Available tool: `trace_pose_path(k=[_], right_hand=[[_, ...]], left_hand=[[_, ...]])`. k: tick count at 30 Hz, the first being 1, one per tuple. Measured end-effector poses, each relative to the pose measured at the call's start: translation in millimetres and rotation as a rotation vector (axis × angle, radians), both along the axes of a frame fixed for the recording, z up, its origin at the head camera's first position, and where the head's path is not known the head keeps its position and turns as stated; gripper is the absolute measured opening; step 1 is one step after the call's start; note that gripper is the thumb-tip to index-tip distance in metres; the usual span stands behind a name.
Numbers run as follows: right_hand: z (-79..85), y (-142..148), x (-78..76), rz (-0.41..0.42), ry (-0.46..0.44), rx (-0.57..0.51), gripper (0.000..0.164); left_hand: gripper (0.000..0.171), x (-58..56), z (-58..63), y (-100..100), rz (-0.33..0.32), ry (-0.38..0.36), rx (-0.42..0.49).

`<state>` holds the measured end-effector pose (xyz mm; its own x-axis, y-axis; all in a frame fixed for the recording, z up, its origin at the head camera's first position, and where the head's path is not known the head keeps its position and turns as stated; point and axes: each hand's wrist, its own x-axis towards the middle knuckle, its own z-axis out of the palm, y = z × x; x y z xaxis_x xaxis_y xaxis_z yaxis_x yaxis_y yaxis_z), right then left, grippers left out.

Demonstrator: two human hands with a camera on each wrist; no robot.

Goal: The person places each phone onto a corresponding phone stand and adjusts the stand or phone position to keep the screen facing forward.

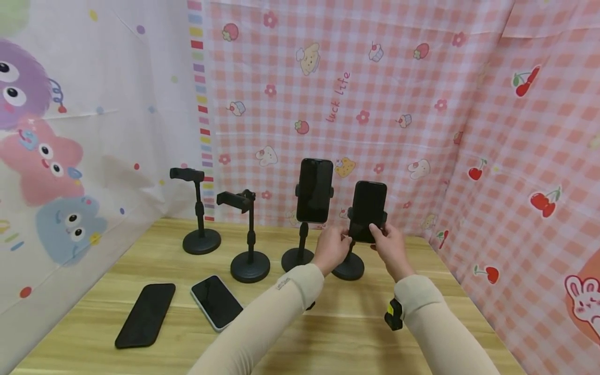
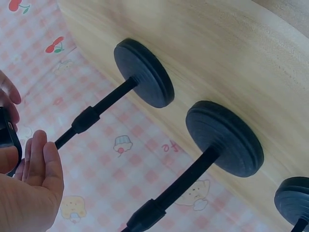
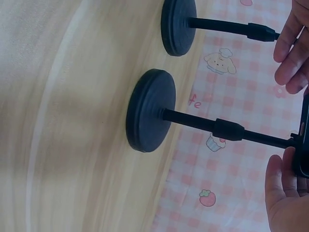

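Note:
At the rightmost black stand, both hands are on a black smartphone that sits upright, slightly tilted, in the stand's clamp. My left hand pinches its lower left corner; the left wrist view shows the thumb over the phone's edge. The right hand grips the lower right side, thumb on the screen and fingers behind. Its fingers show under the phone's end in the right wrist view. Just left, a second black phone stands upright in another stand's clamp.
Two more black stands, one at far left and one nearer, have clamps holding nothing. On the wooden table lie a black phone and a light-edged phone. Patterned cloths hang behind and at both sides.

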<state>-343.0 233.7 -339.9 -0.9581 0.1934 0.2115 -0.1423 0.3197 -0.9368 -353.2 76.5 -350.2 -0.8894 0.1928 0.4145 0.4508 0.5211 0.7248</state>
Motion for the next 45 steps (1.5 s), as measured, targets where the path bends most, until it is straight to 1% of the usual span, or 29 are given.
trace_pose_path(k=[7,9,14,20,24,26,28,32,36,40,45], right_hand=[[-9.9,-1.3,3.2,0.002,0.000,0.003,0.048],[-12.6,-2.0,4.5,-0.001,0.007,0.014,0.049],[-18.5,-3.3,7.5,-0.020,0.026,0.009,0.045],[-25.5,-4.4,11.8,-0.051,0.033,-0.001,0.040],[-32.2,-3.8,15.8,-0.054,0.007,-0.029,0.040],[-35.4,-3.9,17.3,-0.053,-0.010,-0.039,0.041],[-37.5,-4.0,19.0,-0.051,-0.023,-0.043,0.042],[-39.4,-3.2,20.5,-0.044,-0.029,-0.043,0.043],[-40.8,-1.6,20.3,-0.037,-0.027,-0.034,0.044],[-42.6,-1.9,20.0,-0.028,-0.032,-0.013,0.043],[-45.7,-4.7,20.3,-0.012,-0.049,0.021,0.044]], left_hand=[[0.020,0.4,-6.0,-2.2,-0.005,-0.001,-0.002],[0.020,0.5,-7.9,-2.9,-0.004,0.000,-0.010],[0.018,0.5,-11.9,-4.8,-0.015,0.002,-0.023],[0.018,2.2,-15.0,-8.3,-0.018,-0.037,-0.017],[0.017,4.0,-18.1,-13.9,-0.037,-0.052,-0.018],[0.018,5.2,-19.6,-18.2,-0.055,-0.062,-0.042],[0.016,6.7,-19.6,-22.7,-0.056,-0.073,-0.085],[0.017,10.6,-15.2,-33.9,-0.056,-0.115,-0.188],[0.020,12.3,-12.2,-46.6,-0.073,-0.119,-0.264],[0.023,11.9,-13.5,-59.0,-0.092,-0.132,-0.311],[0.027,11.1,-17.4,-73.6,-0.080,-0.151,-0.369]])
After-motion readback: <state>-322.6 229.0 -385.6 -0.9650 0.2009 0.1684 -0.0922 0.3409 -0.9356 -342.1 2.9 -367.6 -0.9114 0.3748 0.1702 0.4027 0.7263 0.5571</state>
